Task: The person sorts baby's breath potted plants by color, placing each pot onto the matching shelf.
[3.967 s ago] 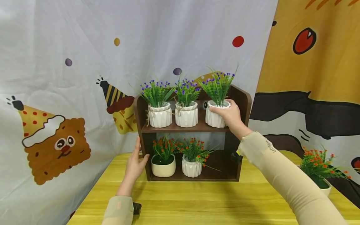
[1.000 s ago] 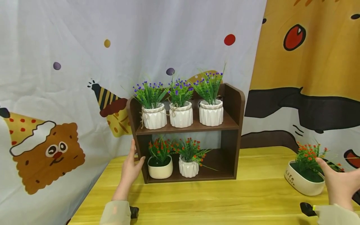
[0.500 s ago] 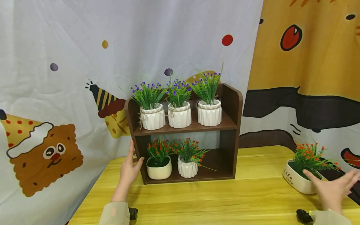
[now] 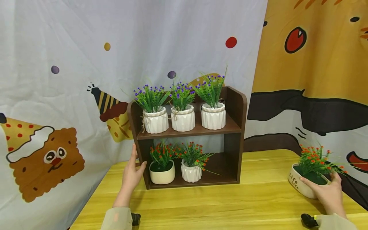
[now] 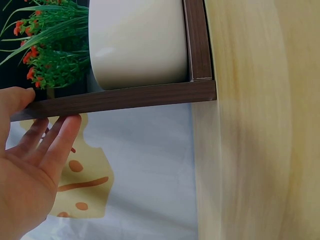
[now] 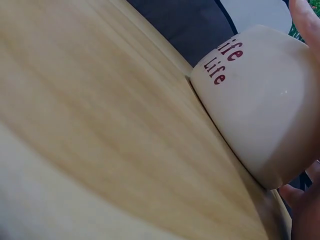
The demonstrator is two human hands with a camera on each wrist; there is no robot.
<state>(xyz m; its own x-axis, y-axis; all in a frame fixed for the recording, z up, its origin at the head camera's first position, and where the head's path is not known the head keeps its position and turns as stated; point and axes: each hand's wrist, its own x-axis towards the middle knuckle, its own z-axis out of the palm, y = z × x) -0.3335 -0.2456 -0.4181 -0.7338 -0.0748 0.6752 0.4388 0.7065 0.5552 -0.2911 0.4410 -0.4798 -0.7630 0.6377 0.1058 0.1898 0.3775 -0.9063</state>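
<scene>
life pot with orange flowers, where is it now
The life pot sits on the yellow table at the far right of the head view, held by the right hand.

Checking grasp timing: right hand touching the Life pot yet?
Touching. In the head view the right hand wraps the near rim of the Life pot; the right wrist view shows fingers against its wall.

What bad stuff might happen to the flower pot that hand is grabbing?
The right hand grips the cream pot near the table's right edge, so a slip might knock it off. Its long orange-flowered stems could snag on the shelf frame if the pot goes into the free lower-right space, maybe bumping the small ribbed pot already there. The left hand only rests flat on the shelf's side, so a hard bump may shift it.
</scene>
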